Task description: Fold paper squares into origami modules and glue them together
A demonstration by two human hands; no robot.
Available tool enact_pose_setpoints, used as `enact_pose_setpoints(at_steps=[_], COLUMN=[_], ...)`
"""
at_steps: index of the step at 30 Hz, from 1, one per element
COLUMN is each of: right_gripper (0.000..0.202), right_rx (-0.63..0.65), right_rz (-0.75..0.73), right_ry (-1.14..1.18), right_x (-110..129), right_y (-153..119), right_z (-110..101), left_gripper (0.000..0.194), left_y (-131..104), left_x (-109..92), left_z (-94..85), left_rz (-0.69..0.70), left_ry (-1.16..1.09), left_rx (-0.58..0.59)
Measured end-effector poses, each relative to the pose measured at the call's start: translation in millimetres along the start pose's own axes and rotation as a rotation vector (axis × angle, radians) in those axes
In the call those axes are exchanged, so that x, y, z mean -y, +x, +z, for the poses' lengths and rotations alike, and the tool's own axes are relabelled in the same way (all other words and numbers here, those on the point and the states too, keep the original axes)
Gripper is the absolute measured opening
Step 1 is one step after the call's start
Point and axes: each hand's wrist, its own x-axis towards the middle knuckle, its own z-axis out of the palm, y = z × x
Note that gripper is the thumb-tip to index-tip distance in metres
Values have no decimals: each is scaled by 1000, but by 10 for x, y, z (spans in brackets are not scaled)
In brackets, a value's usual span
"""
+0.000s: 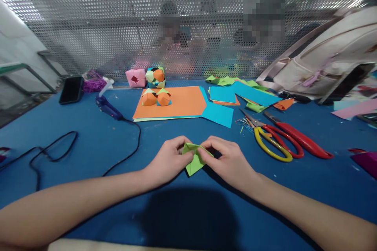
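A small folded piece of green paper (194, 164) is held between both hands, low over the blue table. My left hand (171, 159) pinches its left side, thumb in front and fingers behind. On the other side my right hand (228, 159) grips the upper right edge between thumb and fingers. Creases show on the paper, and its lower corner points down toward me. Beyond the hands lie an orange sheet (182, 102) on other coloured sheets and a blue paper piece (220, 113). Two small folded orange and green shapes (149, 98) (163, 98) sit on the orange sheet.
Scissors (272, 141) and a red-handled cutter (306, 139) lie right. Left are a blue glue gun (107, 106) with its black cord (138, 137) and a phone (71, 90). Folded paper boxes (136, 78) stand before a perforated metal screen (118, 39); people show behind it. A bag (330, 55) stands back right.
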Motion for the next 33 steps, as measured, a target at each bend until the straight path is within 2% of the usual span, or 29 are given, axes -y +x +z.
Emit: enact_pose_setpoints(at_steps=[6,11,14,18,21,24,27,29,33], right_gripper=[15,18,17,17,18,25,30,26,22], right_rx=[69,53,41,102,174,222,290,308,318], right_rz=[52,86,99,111,87,57,95,63,20], right_ry=[17,-29,-80,-239,-477,-763,-885,-944,-990], right_x=[36,67,111,105,-77,-380,-628,-701,-700], right_y=[4,46,93,238,388,508,569,579,549], right_z=[-42,-167,-256,-388,-474,-521,-527,-523,-534], left_gripper=[7,6,7,13,13,12,14,18,25], left_y=[19,135,212,293,345,388,414,422,430], left_x=[-13,-38,-36,-24,-12,13,40,44,15], left_z=[-34,-162,-229,-284,-330,-382,-424,-439,-451], left_rz=[28,47,38,-2,-45,-77,-79,-84,-82], left_ry=[-5,-10,-116,-288,-336,-331,-320,-326,-349], left_rx=[-30,-157,-198,-154,-149,-145,-155,-155,-144])
